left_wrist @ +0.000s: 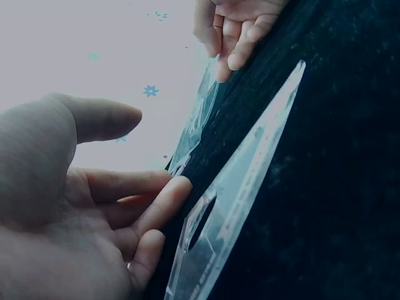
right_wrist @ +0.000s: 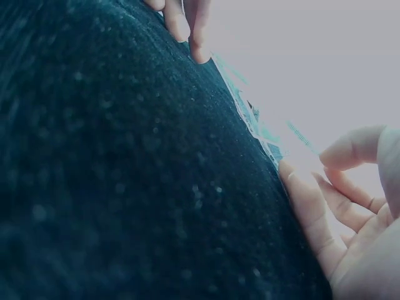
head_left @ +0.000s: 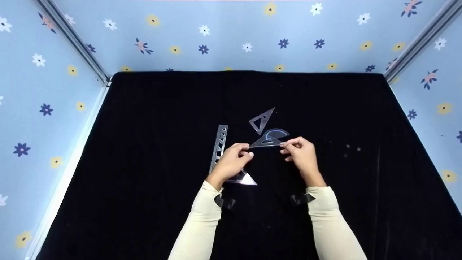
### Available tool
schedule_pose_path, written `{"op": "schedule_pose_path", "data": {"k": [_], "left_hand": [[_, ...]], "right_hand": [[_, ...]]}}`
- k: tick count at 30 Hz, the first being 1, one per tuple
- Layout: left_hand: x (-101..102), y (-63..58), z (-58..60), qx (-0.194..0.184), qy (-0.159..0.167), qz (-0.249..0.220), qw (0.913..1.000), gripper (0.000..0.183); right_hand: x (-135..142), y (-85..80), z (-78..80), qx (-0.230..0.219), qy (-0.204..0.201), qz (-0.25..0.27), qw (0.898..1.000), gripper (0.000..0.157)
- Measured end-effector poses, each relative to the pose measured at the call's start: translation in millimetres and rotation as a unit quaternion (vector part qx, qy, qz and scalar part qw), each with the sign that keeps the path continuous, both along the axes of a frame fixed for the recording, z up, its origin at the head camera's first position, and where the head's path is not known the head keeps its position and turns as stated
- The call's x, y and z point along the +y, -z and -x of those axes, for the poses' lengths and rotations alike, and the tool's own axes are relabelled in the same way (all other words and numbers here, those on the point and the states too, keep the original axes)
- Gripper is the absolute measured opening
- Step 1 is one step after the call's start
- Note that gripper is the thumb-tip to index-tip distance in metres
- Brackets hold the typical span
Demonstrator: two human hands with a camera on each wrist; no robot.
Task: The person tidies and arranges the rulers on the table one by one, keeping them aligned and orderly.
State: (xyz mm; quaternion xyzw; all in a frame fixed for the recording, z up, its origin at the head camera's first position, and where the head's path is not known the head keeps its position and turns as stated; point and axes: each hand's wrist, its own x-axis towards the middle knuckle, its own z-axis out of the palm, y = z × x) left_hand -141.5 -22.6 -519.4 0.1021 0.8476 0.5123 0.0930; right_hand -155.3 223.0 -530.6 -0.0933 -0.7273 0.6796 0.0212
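Note:
A clear set square [head_left: 257,143] with a clear half-round protractor [head_left: 279,131] overlapping it lies between both hands. My left hand [head_left: 231,161] touches its left tip with its fingertips; in the left wrist view the thumb [left_wrist: 109,119] stands apart from them. My right hand [head_left: 303,153] pinches the right corner between thumb and finger. Below my left hand lies a second set square [head_left: 247,179], seen large as a set square [left_wrist: 250,169] in the left wrist view. A clear ruler [head_left: 221,139] with cut-out shapes lies partly hidden behind the left hand.
A smaller set square [head_left: 265,118] lies farther back, beyond the protractor. Black cloth [head_left: 144,144] covers the table. Blue flowered walls [head_left: 231,32] stand behind and at both sides. Small pale specks [head_left: 348,146] dot the cloth at right.

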Motion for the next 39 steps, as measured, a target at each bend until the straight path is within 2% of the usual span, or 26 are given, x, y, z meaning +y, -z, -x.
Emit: {"op": "schedule_pose_path", "data": {"k": [4,7,10,16,22,39], "left_hand": [[1.6,1.7,-2.8,0.001,-0.017,0.009,0.9998,0.039],[3.0,1.8,-2.9,0.015,-0.025,0.018,0.9994,0.034],[3.8,0.2,-2.1,0.03,-0.034,0.027,0.9986,0.027],[3.8,-0.7,-1.6,0.049,-0.06,0.037,0.9963,0.012],[3.4,0.4,-1.4,0.063,-0.082,0.029,0.9942,0.008],[2.3,0.1,1.0,0.033,-0.096,-0.002,0.9948,0.005]], "right_hand": [[-5.5,-14.1,-7.8,-0.007,-0.01,-0.005,1.0,0.009],[-9.0,-27.6,-13.6,-0.002,-0.012,-0.015,1.0,0.009],[-9.4,-30.3,-14.0,0.01,-0.007,-0.016,1.0,0.009],[-9.7,-30.4,-13.9,0.027,-0.007,-0.001,1.0,0.01],[-9.1,-27.9,-13.5,0.036,-0.01,0.02,0.999,0.011],[-11.4,-27.3,-11.5,0.042,-0.01,0.022,0.999,0.009]]}}
